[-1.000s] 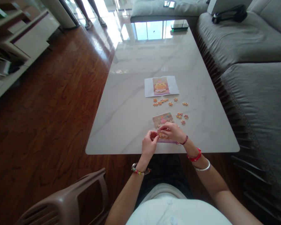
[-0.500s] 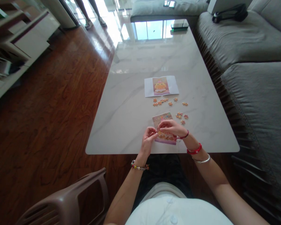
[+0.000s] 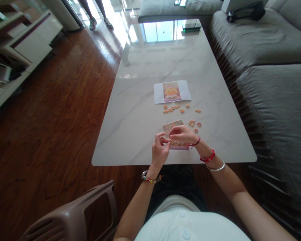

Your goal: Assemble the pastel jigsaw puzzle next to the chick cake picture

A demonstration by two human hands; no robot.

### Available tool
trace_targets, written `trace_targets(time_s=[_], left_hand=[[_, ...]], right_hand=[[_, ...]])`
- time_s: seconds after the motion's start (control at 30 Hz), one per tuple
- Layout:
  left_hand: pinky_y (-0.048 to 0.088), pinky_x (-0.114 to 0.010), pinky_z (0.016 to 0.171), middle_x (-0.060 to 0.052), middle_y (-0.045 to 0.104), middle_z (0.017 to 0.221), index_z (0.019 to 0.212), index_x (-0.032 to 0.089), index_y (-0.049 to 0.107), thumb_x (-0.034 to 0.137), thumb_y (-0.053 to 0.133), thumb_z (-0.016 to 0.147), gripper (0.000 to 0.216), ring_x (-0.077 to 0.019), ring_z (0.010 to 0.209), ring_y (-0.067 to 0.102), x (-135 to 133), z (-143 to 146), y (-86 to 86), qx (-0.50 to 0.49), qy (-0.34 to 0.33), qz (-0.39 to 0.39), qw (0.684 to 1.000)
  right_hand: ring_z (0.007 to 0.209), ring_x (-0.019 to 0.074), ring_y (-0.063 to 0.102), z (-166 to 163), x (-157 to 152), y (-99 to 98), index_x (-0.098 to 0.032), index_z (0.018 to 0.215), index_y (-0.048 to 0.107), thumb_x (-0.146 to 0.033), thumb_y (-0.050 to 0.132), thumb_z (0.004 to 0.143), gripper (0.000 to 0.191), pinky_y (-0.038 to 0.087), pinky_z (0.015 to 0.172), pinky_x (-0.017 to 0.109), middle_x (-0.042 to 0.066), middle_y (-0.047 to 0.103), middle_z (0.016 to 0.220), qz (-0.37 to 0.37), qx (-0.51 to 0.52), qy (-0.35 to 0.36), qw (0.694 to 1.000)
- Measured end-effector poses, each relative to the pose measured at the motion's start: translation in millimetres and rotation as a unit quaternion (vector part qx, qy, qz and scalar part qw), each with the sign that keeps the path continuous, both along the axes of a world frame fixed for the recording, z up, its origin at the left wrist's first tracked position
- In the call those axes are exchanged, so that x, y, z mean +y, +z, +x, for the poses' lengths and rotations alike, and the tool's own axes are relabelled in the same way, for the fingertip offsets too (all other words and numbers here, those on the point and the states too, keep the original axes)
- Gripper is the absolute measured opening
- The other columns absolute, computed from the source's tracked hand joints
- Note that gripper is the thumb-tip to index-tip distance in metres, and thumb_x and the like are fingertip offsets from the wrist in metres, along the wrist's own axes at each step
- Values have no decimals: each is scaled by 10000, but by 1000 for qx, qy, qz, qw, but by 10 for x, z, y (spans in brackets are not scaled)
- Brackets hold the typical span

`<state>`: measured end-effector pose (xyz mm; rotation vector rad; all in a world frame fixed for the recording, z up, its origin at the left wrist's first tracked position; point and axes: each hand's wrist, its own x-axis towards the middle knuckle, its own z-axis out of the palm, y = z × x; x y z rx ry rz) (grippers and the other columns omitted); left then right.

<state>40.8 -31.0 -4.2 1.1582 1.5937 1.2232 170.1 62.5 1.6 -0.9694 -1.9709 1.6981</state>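
A partly covered jigsaw puzzle (image 3: 173, 125) lies near the table's front edge, under my hands. My left hand (image 3: 161, 147) is at its left side, thumb and forefinger curled together in a pinch beside the picture. Over the middle of the puzzle, my right hand (image 3: 183, 134) has its fingers pressed together, tips close to the left hand's. Whatever is between the fingertips of either hand is too small or hidden to name. Several loose puzzle pieces (image 3: 191, 123) sit right of the puzzle, and more pieces (image 3: 171, 109) lie above it.
A creased sheet (image 3: 172, 92) with a yellow character picture lies beyond the pieces on the marble-look table (image 3: 130, 117). A dark-edged box (image 3: 191, 26) is at the far end. A grey sofa (image 3: 271, 87) runs along the right; a plastic chair (image 3: 72, 214) stands lower left. Someone's legs (image 3: 96, 13) show far off.
My left hand has turned and lifted slightly, its fingers more arched. The right hand has shifted a little up and left over the puzzle. The loose pieces stay put.
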Motion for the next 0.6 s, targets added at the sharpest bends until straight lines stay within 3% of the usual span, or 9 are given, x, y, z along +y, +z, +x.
trace_targets(time_s=[0.2,0.3,0.37,0.43,0.53,0.6], left_hand=[[359,-167,529,51,489,616,776,183,506,216,590,638,165,-64,573,474,99,-101,-78,-253,-48,-99,961],[380,-184,541,46,502,651,756,187,493,211,587,626,162,-73,582,484,106,-98,-97,-300,-41,-101,948],[392,-201,565,39,513,676,754,194,498,212,563,654,121,-84,606,493,70,-54,-97,-223,1,-56,973],[404,-233,639,21,537,706,750,200,522,215,534,698,55,-105,677,506,12,-1,-91,-67,26,22,997],[394,-283,742,-11,579,773,768,204,556,215,511,739,55,-136,783,511,-68,49,-78,130,13,116,985],[396,-289,736,-21,593,802,832,207,560,211,514,743,100,-143,803,510,-89,53,-69,179,14,141,974]], right_hand=[[657,109,555,12,-80,-12,-138,769,577,-321,569,680,204,459,609,235,28,603,729,14,65,-5,998],[676,113,560,-12,-115,-42,-136,794,568,-319,563,683,214,462,621,240,33,607,760,-16,75,-22,997],[664,113,558,-35,-123,-64,-135,782,571,-308,568,674,204,458,611,237,31,609,752,-17,54,-44,997],[644,112,555,-53,-121,-82,-134,754,579,-292,570,667,180,449,595,230,26,610,725,-4,18,-61,998],[629,110,551,-60,-114,-101,-136,726,587,-277,563,669,154,435,581,222,21,611,697,22,-22,-64,997],[618,105,547,-54,-115,-107,-138,736,585,-271,561,673,149,426,572,215,16,609,687,41,-26,-62,997]])
